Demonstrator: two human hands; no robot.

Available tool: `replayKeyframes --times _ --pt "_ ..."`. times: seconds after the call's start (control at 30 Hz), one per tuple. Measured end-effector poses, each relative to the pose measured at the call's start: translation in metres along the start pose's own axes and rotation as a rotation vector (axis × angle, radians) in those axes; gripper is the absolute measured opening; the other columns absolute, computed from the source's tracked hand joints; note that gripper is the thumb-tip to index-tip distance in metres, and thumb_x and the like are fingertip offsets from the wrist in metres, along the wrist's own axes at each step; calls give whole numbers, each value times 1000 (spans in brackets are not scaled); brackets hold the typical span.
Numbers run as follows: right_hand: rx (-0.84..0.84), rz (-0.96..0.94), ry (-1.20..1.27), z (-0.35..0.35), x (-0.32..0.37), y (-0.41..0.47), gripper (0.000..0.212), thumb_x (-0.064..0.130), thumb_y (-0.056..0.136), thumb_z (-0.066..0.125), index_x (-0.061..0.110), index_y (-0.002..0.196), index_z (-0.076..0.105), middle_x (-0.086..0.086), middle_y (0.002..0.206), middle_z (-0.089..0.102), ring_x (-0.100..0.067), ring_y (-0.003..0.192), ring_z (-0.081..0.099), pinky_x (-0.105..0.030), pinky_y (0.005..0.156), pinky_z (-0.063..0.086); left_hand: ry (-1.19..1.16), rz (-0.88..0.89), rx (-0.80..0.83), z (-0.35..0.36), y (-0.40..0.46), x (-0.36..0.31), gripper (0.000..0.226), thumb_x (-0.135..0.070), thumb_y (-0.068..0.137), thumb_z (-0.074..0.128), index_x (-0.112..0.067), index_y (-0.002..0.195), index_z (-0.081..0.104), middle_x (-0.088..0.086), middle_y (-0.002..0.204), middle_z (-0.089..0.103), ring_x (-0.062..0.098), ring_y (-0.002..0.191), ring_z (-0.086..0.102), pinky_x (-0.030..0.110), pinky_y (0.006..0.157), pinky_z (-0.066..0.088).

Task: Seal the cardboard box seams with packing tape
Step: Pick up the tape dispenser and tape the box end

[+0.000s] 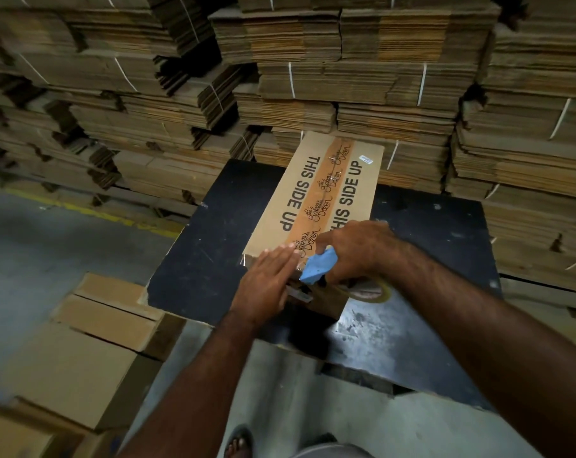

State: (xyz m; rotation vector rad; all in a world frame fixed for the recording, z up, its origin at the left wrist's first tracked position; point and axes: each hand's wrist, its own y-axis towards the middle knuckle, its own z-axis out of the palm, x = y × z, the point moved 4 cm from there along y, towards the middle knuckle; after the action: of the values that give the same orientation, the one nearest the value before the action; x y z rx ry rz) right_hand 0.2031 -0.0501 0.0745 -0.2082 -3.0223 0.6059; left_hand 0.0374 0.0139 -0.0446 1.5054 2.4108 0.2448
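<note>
Bundled stacks of flat corrugated cardboard rose like a wall from nine to three o'clock. Before them stood a scuffed black table. On it lay the brown cardboard box, printed THIS SIDE UP, a glossy printed tape strip covering its centre seam. At the box's six o'clock edge the left hand pressed flat, fingers straight. Beside it the right hand gripped a blue tape dispenser, its roll seemingly clear.
</note>
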Motion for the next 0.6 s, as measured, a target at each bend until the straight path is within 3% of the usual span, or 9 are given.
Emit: replayKeyframes --times 0.2,0.37,0.5,0.6 --pt "-28 -55 -6 -3 -18 -22 59 68 74 65 44 126 50 9 117 62 -18 97 54 -34 75 41 17 27 -2 -2 0 3 83 -9 71 78 -12 147 47 9 153 46 25 140 44 43 117 27" --pt "14 48 -26 5 -53 -50 64 63 71 67 49 131 49 15 118 63 -12 90 49 -34 79 50 11 4 -3 -4 1 2 78 -14 78 78 -15 148 45 7 153 46 23 140 44 43 118 25" --pt "-12 37 -15 7 -37 -37 65 63 71 69 45 130 52 9 123 62 -18 104 57 -33 76 40 41 -6 -16 -6 3 13 76 -12 79 77 -15 148 46 6 153 46 24 139 46 43 117 24" --pt "-31 61 26 7 -30 -29 64 60 70 71 44 129 52 7 123 62 -21 110 58 -36 79 42 48 -13 8 -12 7 28 77 -12 79 76 -15 149 44 7 154 45 25 140 44 45 117 25"
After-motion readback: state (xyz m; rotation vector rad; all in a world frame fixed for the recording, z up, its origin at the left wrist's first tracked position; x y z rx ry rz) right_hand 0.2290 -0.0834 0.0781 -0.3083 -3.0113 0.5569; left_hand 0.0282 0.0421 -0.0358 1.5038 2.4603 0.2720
